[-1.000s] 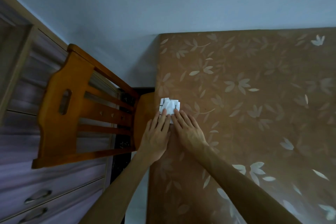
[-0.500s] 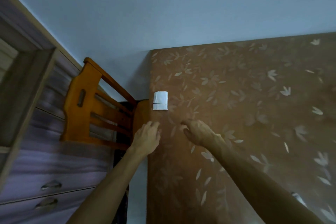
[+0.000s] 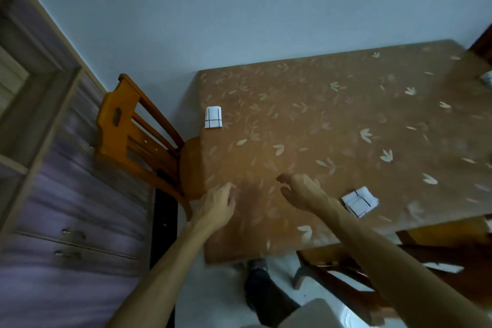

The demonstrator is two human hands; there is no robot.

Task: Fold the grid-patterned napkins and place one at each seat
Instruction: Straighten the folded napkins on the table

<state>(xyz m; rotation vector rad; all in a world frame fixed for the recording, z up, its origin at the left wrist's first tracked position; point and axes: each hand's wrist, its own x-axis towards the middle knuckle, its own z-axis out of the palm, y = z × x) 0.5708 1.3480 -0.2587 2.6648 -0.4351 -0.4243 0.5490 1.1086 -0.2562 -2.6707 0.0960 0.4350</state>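
A folded white napkin with black grid lines [image 3: 213,117] lies flat near the table's left edge, in front of the wooden chair [image 3: 133,138]. A second folded grid napkin [image 3: 360,201] rests near the front edge, just right of my right forearm. My left hand [image 3: 218,206] hovers over the table's left front part, fingers loosely apart and holding nothing. My right hand [image 3: 300,192] hangs beside it, fingers curled apart, also with nothing in it. Both hands are well short of the far napkin.
The table [image 3: 332,128] has a brown leaf-patterned cloth. A purple drawer cabinet [image 3: 66,221] stands at the left. Another wooden chair [image 3: 439,247] sits at the front right, with something white on its seat. A small white object [image 3: 487,78] lies at the table's far right edge.
Both hands have let go of the folded napkin by the left chair and drawn back toward me. The view has pulled back, bringing the second napkin and the front chair into sight.
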